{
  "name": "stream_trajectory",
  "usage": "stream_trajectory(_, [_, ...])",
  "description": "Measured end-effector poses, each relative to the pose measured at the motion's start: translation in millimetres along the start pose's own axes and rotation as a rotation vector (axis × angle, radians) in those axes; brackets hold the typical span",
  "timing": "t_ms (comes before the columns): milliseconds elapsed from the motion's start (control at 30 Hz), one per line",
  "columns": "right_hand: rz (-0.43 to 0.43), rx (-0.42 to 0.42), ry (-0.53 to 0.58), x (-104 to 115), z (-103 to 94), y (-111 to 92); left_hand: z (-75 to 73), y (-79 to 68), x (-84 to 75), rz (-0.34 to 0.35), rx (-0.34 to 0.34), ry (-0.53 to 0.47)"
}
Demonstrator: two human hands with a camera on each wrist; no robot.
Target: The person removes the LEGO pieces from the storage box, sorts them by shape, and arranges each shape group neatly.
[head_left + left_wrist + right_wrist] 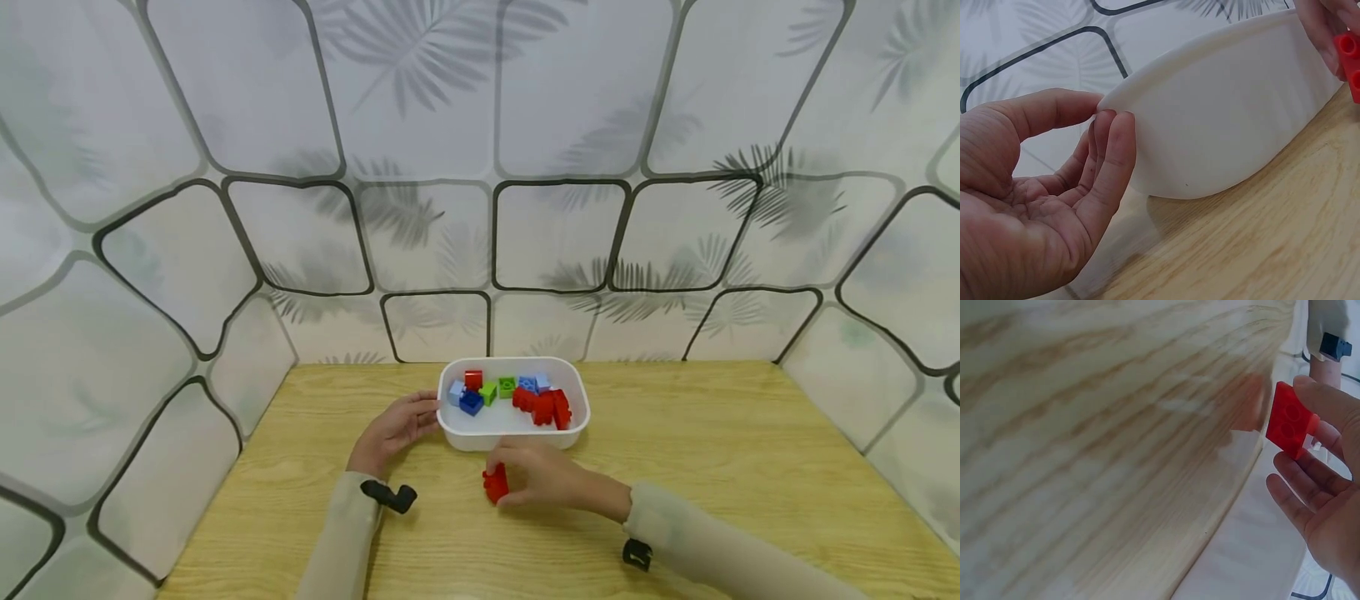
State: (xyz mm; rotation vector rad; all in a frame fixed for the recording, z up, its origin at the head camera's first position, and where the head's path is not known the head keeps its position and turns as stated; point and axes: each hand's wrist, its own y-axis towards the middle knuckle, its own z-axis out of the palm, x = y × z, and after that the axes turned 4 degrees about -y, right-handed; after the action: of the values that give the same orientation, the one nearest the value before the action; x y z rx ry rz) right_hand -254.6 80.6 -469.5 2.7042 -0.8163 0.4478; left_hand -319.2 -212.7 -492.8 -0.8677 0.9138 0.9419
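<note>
A white oblong box stands on the table with several toy building bricks in it. My left hand is at the box's left end, its fingertips against the outer wall just under the rim. In front of the box, my right hand pinches a red toy building brick between thumb and fingers. The right wrist view shows the held brick with two round shapes on its face, held near the thumb tip. Studs show on its side facing left in the head view.
Inside the box, several red bricks cluster at the right. A dark blue brick, light blue bricks and green bricks lie among them. The wooden table meets a patterned curtain behind.
</note>
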Motion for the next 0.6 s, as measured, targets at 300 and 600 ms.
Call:
stream_trajectory(300, [0.053, 0.032, -0.03, -2.7, 1.0, -4.6, 1.9, 0.6, 0.1, 0.001, -0.025, -0.008])
stream_trajectory(600, [0.073, 0.053, -0.088, -0.6, -4.4, -8.4, 1.7, 0.2, -0.2, 0.002, 0.004, 0.018])
